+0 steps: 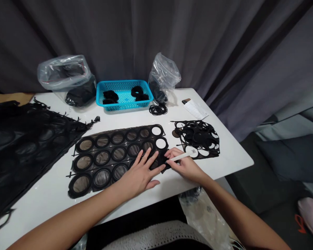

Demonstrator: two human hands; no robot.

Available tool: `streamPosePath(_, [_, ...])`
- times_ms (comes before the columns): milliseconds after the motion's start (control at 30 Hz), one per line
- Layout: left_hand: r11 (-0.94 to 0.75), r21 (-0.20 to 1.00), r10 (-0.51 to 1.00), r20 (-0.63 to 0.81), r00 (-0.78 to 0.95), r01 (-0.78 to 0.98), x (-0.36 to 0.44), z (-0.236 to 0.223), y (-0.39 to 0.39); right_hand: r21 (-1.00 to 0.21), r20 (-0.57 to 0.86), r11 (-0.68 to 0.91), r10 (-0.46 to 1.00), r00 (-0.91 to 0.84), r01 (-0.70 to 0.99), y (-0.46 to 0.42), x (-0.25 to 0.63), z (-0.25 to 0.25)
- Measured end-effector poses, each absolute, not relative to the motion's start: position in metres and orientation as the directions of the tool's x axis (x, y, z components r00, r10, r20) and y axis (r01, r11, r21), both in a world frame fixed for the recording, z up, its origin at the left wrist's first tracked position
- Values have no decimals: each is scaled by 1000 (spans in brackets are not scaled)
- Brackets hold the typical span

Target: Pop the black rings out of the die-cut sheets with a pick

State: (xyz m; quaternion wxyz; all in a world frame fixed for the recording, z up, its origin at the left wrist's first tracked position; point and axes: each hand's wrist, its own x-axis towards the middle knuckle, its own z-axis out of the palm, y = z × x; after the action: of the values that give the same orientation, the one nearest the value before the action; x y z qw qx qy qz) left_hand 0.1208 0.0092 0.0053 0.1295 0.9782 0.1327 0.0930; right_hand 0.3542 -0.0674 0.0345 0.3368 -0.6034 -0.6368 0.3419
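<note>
A black rubber sheet [112,156] moulded with rows of rings lies in front of me on the white table [224,163]. My left hand [142,172] lies flat on the sheet's right end, fingers spread. My right hand [184,166] is closed on a thin white tool [181,157], whose tip touches the sheet's right edge beside my left fingers. Two ring places at the sheet's far right show white table through them.
A pile of black rubber scrap [198,137] lies right of the sheet. A blue basket [123,94] with black rings stands at the back, between two plastic bags [67,78] [163,78]. More black sheets [23,139] cover the left. Loose rings [158,109] and a paper [195,108] lie behind.
</note>
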Motion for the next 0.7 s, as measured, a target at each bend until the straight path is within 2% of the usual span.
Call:
streamPosePath(233, [-932,284,282,168,945,227,120,4,10,-784,59,83,996,-60,616,-73,346,32])
streamPosePath(300, [-933,280,276,156,948,226,120,5,10,-710,114,136,990,-78,690,-78,338,26])
streamPosePath(400, [-935,272,275,145,951,229,121,6,9,-535,195,211,973,-123,818,-79,338,18])
streamPosePath(433, [-935,270,275,148,950,229,122,6,9,-485,221,198,970,-100,852,-77,343,18])
streamPosePath(500, [-935,268,280,157,947,232,123,7,9,-429,294,82,954,53,899,-68,362,22])
streamPosePath(600, [-936,278,264,157,952,214,118,12,8,-468,396,-112,860,321,876,-50,389,38])
streamPosePath(633, [-935,284,261,153,953,211,114,14,8,-509,385,-125,852,355,852,-45,391,43])
streamPosePath(700, [-934,288,262,145,954,212,104,19,7,-609,294,-78,902,316,789,-41,382,51])
